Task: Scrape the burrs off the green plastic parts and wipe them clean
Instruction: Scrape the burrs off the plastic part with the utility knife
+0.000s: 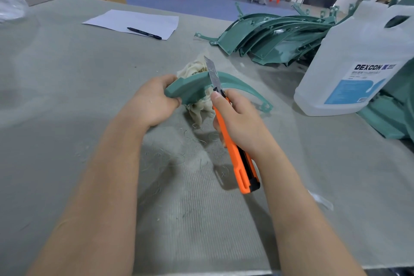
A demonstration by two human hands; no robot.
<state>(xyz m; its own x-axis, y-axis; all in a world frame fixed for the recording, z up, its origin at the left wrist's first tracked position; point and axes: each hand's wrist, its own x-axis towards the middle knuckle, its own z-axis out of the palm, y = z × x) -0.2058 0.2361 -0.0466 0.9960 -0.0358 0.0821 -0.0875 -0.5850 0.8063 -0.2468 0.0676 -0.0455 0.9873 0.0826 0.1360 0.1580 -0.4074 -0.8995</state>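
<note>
Item: sheet of paper [132, 22] with black pen [144, 33], far left on my table [56, 78]. Item: my left hand [154, 102], fingers curled round the near end of a curved green plastic part [192, 87], held just above the table. Item: cream rag [198, 105], bunched under and behind that part. Item: my right hand [237, 121], wrapped round an orange utility knife [235, 148], blade laid against the part's upper edge. Item: pile of green parts [273, 38], far right. Item: clear jug [356, 63] labelled DEXCON, beside the pile.
</note>
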